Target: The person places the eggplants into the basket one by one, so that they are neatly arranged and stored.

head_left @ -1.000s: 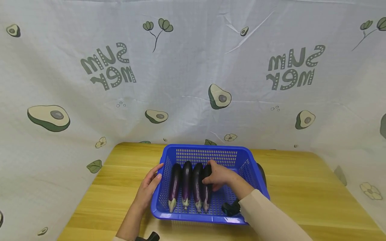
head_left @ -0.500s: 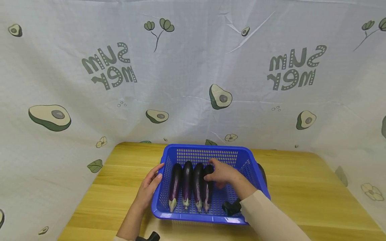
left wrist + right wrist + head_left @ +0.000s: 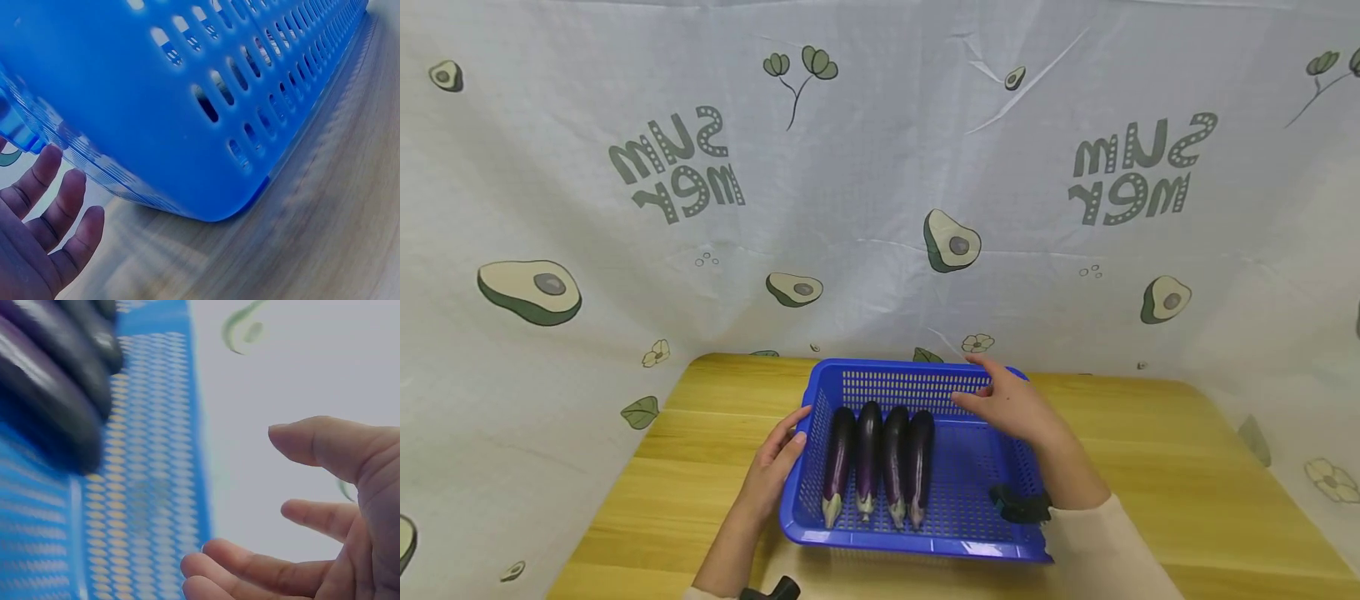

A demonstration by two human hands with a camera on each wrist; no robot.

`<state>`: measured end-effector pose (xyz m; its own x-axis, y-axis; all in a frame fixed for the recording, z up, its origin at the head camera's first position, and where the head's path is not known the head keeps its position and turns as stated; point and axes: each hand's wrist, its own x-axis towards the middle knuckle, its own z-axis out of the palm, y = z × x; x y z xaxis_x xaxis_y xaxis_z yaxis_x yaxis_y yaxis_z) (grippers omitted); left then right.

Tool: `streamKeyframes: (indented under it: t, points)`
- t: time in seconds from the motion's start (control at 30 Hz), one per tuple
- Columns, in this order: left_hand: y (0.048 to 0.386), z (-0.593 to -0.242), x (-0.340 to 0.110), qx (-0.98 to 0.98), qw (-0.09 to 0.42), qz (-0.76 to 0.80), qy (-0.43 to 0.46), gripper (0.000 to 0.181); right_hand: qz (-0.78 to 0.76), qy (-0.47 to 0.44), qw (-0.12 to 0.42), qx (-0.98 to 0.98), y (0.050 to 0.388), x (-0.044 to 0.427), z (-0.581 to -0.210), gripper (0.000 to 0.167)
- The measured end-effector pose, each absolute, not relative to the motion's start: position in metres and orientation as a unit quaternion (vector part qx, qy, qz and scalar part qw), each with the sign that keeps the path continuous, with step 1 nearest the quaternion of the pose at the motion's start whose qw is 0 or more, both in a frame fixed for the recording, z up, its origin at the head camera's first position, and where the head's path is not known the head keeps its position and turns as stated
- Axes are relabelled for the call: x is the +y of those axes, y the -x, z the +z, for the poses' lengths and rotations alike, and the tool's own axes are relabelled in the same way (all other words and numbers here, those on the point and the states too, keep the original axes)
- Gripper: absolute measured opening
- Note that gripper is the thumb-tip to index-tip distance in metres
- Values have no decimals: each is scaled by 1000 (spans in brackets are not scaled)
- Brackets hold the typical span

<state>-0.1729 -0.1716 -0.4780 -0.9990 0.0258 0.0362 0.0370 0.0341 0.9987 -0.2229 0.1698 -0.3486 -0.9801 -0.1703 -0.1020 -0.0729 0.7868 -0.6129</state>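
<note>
Several dark purple eggplants [image 3: 868,458] lie side by side in the left half of a blue plastic basket [image 3: 917,547], stems towards the person. My left hand [image 3: 775,467] rests at the basket's left rim, thumb and forefinger tips touching it. In the left wrist view, three fingers [image 3: 75,187] of that hand are spread and loosely bent beside the wall. Above the basket's right side, my right hand [image 3: 1011,408] is raised with nothing in it, thumb and fingers apart. The right wrist view shows the eggplants [image 3: 53,381], blurred, apart from this hand.
The basket stands on a wooden table [image 3: 700,442]. Behind the table hangs a pale cloth [image 3: 865,167] with avocado prints. A black device [image 3: 1018,504] is strapped at the right wrist, and another black device [image 3: 775,588] is at the left wrist.
My right hand has let go of the rightmost eggplant and moved up and to the right, out over the basket's edge. My left hand stays at the rim.
</note>
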Motion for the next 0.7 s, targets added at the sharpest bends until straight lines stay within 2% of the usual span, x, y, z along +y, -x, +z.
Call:
streamKeyframes:
  t: [0.17,0.33,0.53,0.7]
  points:
    - [173,-477,-171,-715,6,-699,21,46,-406,46,72,910,208,205,-335,81]
    - [172,-478,-171,-716,9,-698,28,47,-429,22,51,901,193,242,-333,83]
    - [173,-478,-172,-716,8,-698,26,46,-435,-12,35,900,182,283,-351,85]
    - [173,-479,-172,-715,8,-699,24,46,-462,-35,53,884,178,309,-373,85]
